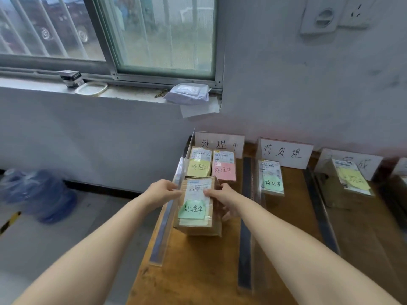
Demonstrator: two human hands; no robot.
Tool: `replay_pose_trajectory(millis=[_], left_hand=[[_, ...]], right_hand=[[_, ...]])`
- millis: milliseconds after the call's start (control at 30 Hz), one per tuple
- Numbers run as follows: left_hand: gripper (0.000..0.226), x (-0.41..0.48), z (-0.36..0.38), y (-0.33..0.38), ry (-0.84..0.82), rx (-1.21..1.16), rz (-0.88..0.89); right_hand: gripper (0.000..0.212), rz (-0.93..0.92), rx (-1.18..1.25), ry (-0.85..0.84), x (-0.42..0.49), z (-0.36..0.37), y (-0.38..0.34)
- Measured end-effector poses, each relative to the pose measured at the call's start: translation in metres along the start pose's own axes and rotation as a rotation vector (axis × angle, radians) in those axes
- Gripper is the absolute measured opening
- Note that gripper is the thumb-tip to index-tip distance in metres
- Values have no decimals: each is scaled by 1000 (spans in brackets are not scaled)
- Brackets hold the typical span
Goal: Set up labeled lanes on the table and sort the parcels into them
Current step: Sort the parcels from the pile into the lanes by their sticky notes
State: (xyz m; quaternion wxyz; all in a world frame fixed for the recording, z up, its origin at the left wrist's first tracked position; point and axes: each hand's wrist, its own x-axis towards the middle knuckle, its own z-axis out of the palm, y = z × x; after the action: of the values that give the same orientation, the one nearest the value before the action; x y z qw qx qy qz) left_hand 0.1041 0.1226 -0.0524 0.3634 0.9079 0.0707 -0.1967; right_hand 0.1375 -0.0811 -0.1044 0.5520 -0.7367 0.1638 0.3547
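Both arms stretched forward. Left hand (pixel 163 190) pinches the left edge of the parcel (pixel 196 219); right hand (pixel 222 197) grips its right side, thumb on the label. The parcel sits in the leftmost lane on the table (pixel 198 274), just before two others.

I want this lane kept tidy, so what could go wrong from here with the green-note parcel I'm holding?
Your left hand and right hand grip the brown cardboard parcel right beside the clear acrylic divider; a bump might topple it. Sliding forward could shove the yellow-noted parcel and the pink-noted parcel beyond it.
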Motion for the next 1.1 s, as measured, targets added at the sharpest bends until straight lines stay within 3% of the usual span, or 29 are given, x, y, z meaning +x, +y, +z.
replay_pose_trajectory(millis=[133,333,433,633,833,1100], left_hand=[[41,1,5,-8,-59,-22,-16],[45,6,4,-15,-67,-20,-16],[47,7,5,-17,-60,-21,-12],[42,8,6,-18,-4,22,-6],[30,-3,7,11,227,173,70],[23,-40,66,117,270,411,333]], right_hand=[[68,14,79,23,7,12,3],[26,-74,52,107,16,18,5],[27,-120,-72,118,12,14,-2],[30,-418,-727,309,-15,-10,-13],[36,-634,-1146,524,-46,-36,-12],[36,-755,-1239,717,-123,-121,30]])
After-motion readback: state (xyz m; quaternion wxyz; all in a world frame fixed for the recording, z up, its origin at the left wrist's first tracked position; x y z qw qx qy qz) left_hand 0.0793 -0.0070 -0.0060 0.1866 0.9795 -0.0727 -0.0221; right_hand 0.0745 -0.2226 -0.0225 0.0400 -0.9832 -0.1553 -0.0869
